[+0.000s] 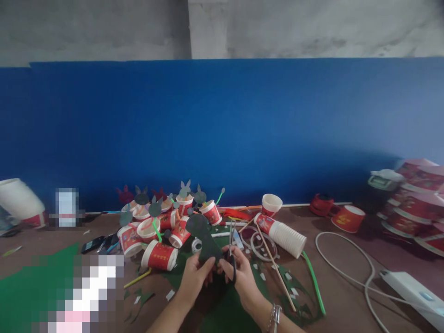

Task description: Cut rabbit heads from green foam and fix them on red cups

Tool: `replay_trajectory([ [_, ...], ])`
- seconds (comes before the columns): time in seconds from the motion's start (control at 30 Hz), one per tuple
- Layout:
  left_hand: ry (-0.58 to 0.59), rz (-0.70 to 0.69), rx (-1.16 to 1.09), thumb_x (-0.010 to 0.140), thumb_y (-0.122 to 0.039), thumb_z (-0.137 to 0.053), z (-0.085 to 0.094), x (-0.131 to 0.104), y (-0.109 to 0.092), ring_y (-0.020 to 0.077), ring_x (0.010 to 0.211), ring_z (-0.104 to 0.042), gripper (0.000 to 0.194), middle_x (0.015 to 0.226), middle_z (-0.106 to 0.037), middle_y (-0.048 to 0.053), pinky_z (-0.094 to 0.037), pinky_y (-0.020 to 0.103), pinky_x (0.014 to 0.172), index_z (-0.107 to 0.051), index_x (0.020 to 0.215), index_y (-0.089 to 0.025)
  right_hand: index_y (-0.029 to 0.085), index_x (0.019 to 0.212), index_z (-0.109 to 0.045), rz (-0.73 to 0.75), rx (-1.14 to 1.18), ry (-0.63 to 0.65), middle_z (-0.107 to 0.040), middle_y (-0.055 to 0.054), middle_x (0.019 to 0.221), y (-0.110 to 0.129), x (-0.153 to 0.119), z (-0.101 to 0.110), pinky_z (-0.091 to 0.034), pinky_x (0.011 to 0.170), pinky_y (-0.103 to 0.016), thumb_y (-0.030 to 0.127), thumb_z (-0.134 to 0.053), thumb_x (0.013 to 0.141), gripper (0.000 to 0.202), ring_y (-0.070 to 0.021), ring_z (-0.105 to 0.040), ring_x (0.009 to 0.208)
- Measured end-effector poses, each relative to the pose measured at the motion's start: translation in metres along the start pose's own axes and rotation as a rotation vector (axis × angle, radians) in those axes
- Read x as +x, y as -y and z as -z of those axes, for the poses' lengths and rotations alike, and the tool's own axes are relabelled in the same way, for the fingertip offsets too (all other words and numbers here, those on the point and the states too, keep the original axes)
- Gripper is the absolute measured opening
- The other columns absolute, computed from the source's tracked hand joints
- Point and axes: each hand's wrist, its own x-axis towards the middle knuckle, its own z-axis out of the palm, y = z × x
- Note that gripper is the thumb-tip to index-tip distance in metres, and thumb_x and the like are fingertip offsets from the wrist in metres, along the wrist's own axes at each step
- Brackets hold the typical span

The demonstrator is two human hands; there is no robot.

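A dark green cutout point(207, 240), rounded at its top like a long-necked shape, is pinched between the thumb and fingers of my left hand point(194, 275). My right hand point(243, 275) has scissors point(231, 238) in it, with the blades pointing up and away from me and the black loops around my fingers. Its fingertips are close to the lower edge of the cutout; I cannot tell whether they touch it. Under my hands lies a larger dark green sheet point(222, 314). Red and white paper cups point(159, 256) with animal-shaped cutouts and straws are gathered just beyond my left hand.
A stack of nested paper cups point(286, 238) lies on its side at right of centre, near a roll of clear tape point(263, 245) and a wooden stick point(277, 273). A white power strip point(412, 291) and its cable point(371, 273) occupy the right. White scraps point(169, 294) are scattered about.
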Motion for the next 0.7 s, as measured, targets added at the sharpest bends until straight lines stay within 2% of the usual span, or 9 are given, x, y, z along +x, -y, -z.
replay_trajectory([
  [0.1, -0.065, -0.003, -0.02, 0.065, -0.052, -0.069, 0.001, 0.001, -0.001, 0.0084, 0.038, -0.044, 0.039, 0.046, -0.052, -0.004, -0.031, 0.018, 0.036, -0.055, 0.064, -0.015, 0.019, 0.092, -0.052, -0.019, -0.046, 0.044, -0.056, 0.003, 0.063, 0.003, -0.004, -0.001, -0.038, 0.047, -0.022, 0.048, -0.073, 0.066, 0.044, -0.013, -0.054, 0.056],
  [0.2, -0.146, -0.03, -0.036, 0.066, -0.048, -0.069, 0.003, 0.002, -0.001, 0.0081, 0.039, -0.043, 0.035, 0.046, -0.053, -0.004, -0.032, 0.018, 0.038, -0.058, 0.065, -0.014, 0.019, 0.09, -0.051, -0.042, -0.091, 0.147, -0.057, 0.003, 0.06, 0.003, -0.007, -0.002, -0.037, 0.046, -0.021, 0.051, -0.067, 0.072, 0.041, -0.0119, -0.053, 0.054],
  [0.33, -0.237, -0.07, -0.084, 0.066, -0.043, -0.07, 0.002, 0.0, -0.008, 0.0111, 0.047, -0.052, 0.03, 0.056, -0.062, 0.0, -0.04, 0.02, 0.048, -0.064, 0.072, -0.014, 0.018, 0.088, -0.049, -0.064, -0.135, 0.286, -0.056, 0.003, 0.06, -0.003, -0.01, -0.002, -0.036, 0.045, -0.019, 0.053, -0.061, 0.076, 0.038, -0.0095, -0.05, 0.051],
  [0.5, -0.199, -0.095, -0.127, 0.068, -0.039, -0.07, 0.0, -0.004, -0.011, 0.0184, 0.068, -0.062, 0.027, 0.069, -0.068, 0.004, -0.047, 0.025, 0.063, -0.066, 0.075, -0.014, 0.019, 0.085, -0.048, -0.055, -0.171, 0.35, -0.055, 0.004, 0.061, -0.009, -0.011, -0.002, -0.037, 0.045, -0.019, 0.055, -0.062, 0.075, 0.04, -0.0102, -0.052, 0.053],
  [0.7, -0.094, -0.076, -0.147, 0.073, -0.04, -0.066, -0.001, -0.005, -0.004, 0.0172, 0.062, -0.06, 0.026, 0.066, -0.066, 0.002, -0.047, 0.025, 0.061, -0.063, 0.078, -0.015, 0.018, 0.085, -0.05, -0.052, -0.186, 0.362, -0.054, 0.003, 0.064, -0.005, -0.012, -0.001, -0.039, 0.048, -0.019, 0.056, -0.061, 0.076, 0.04, -0.0098, -0.051, 0.055],
])
